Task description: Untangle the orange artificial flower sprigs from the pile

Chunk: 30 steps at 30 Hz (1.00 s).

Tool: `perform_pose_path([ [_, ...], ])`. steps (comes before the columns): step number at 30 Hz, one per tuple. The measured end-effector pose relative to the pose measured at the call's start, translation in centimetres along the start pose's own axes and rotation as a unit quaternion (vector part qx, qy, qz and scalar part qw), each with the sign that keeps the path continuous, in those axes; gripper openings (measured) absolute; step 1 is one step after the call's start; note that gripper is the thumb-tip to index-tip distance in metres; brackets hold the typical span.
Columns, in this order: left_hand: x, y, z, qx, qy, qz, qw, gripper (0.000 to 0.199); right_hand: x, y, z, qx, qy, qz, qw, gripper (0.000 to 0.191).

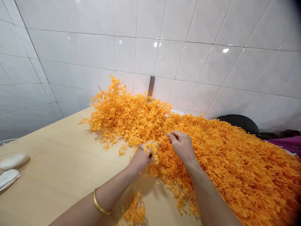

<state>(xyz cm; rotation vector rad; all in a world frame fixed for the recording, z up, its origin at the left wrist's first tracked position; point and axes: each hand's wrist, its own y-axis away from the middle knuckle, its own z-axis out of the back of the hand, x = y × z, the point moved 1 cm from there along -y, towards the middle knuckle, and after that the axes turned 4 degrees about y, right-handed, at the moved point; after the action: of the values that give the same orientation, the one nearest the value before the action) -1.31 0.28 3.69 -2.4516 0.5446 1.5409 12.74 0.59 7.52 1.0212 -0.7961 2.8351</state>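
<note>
My left hand (141, 157) is closed round a small bunch of orange plastic-looking sprigs (151, 148), whose thin branching ends stick out above and below the fingers. Just to its right, my right hand (182, 144) pinches thumb against fingers at the edge of the pile; whatever lies between the fingertips is too small to make out. Both hands are in front of a large heap of the same orange sprigs (235, 163), which spreads across the right side of the table. A looser, taller mound (127, 113) rises behind my left hand.
A separate orange clump (135, 210) lies near my left forearm on the pale wooden table (70, 166). White items (10, 175) are at the far left. A metal bracket (151, 86) stands against the tiled wall. Behind the heap are a black round object (241, 123) and purple cloth (288, 145).
</note>
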Motion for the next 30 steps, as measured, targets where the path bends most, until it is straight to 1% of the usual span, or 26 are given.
perform_pose_path([
  [2, -0.2, -0.1, -0.2, -0.017, 0.028, 0.014, 0.999, 0.025, 0.3, 0.3, -0.6, -0.032, 0.024, 0.003, 0.999, 0.031],
  [4, -0.3, -0.1, -0.4, -0.015, 0.042, 0.021, 0.999, 0.023, 0.4, 0.4, -0.9, -0.043, 0.046, 0.006, 0.998, 0.030],
  [6, -0.1, 0.0, -0.5, -0.019, 0.036, 0.020, 0.999, 0.019, -0.2, 0.1, -0.6, -0.056, 0.067, 0.005, 0.996, 0.030],
  [7, 0.1, 0.0, -0.5, -0.024, 0.025, 0.015, 0.999, 0.016, -0.7, -0.1, 0.0, -0.076, 0.083, -0.007, 0.994, 0.030],
  [8, 0.3, 0.1, -0.4, -0.030, 0.013, 0.010, 0.999, 0.015, -1.4, -0.4, 0.7, -0.109, 0.102, -0.027, 0.988, 0.029],
  [10, 0.9, 0.2, -0.1, -0.035, -0.003, 0.001, 0.999, 0.016, -2.8, -1.0, 2.6, -0.184, 0.151, -0.079, 0.968, 0.027],
  [11, 1.2, 0.2, 0.0, -0.034, -0.002, -0.006, 0.999, 0.018, -3.3, -1.3, 3.4, -0.202, 0.171, -0.097, 0.960, 0.027],
  [13, 1.6, 0.0, 0.3, -0.035, 0.018, -0.016, 0.999, 0.021, -3.9, -1.7, 4.4, -0.161, 0.196, -0.110, 0.961, 0.025],
  [14, 1.7, -0.2, 0.4, -0.038, 0.030, -0.021, 0.999, 0.022, -3.9, -1.8, 4.6, -0.125, 0.199, -0.107, 0.966, 0.023],
  [15, 1.8, -0.3, 0.5, -0.041, 0.037, -0.025, 0.998, 0.024, -3.6, -1.8, 4.5, -0.086, 0.200, -0.101, 0.971, 0.024],
  [17, 1.9, -0.5, 0.7, -0.044, 0.042, -0.028, 0.998, 0.027, -2.8, -1.6, 4.0, -0.033, 0.201, -0.078, 0.976, 0.032],
  [18, 1.8, -0.6, 0.8, -0.042, 0.043, -0.030, 0.998, 0.029, -2.4, -1.4, 3.7, -0.017, 0.202, -0.063, 0.977, 0.030],
  [19, 1.8, -0.6, 0.9, -0.041, 0.046, -0.034, 0.998, 0.029, -1.9, -1.2, 3.5, -0.007, 0.200, -0.046, 0.979, 0.025],
  [20, 1.7, -0.6, 1.0, -0.040, 0.049, -0.034, 0.997, 0.029, -1.4, -1.1, 3.4, 0.002, 0.190, -0.029, 0.981, 0.021],
  [21, 1.6, -0.5, 1.0, -0.038, 0.051, -0.033, 0.997, 0.029, -0.9, -0.9, 3.4, 0.016, 0.171, -0.014, 0.985, 0.025],
  [23, 1.4, -0.4, 0.9, -0.034, 0.052, -0.029, 0.998, 0.029, 0.1, -0.5, 3.4, 0.072, 0.115, 0.020, 0.991, 0.036],
  [25, 1.3, -0.2, 0.7, -0.033, 0.047, -0.032, 0.998, 0.030, 1.0, 0.0, 3.1, 0.151, 0.059, 0.061, 0.985, 0.033],
  [27, 1.1, 0.0, 0.6, -0.027, 0.037, -0.045, 0.998, 0.030, 1.7, 0.4, 2.5, 0.225, 0.023, 0.099, 0.969, 0.025],
  [28, 1.0, 0.0, 0.5, -0.022, 0.030, -0.052, 0.998, 0.029, 1.9, 0.6, 2.0, 0.256, 0.008, 0.111, 0.960, 0.023],
  [30, 0.9, 0.1, 0.5, -0.009, 0.017, -0.066, 0.998, 0.028, 2.0, 0.9, 1.0, 0.300, -0.021, 0.116, 0.947, 0.022],
])
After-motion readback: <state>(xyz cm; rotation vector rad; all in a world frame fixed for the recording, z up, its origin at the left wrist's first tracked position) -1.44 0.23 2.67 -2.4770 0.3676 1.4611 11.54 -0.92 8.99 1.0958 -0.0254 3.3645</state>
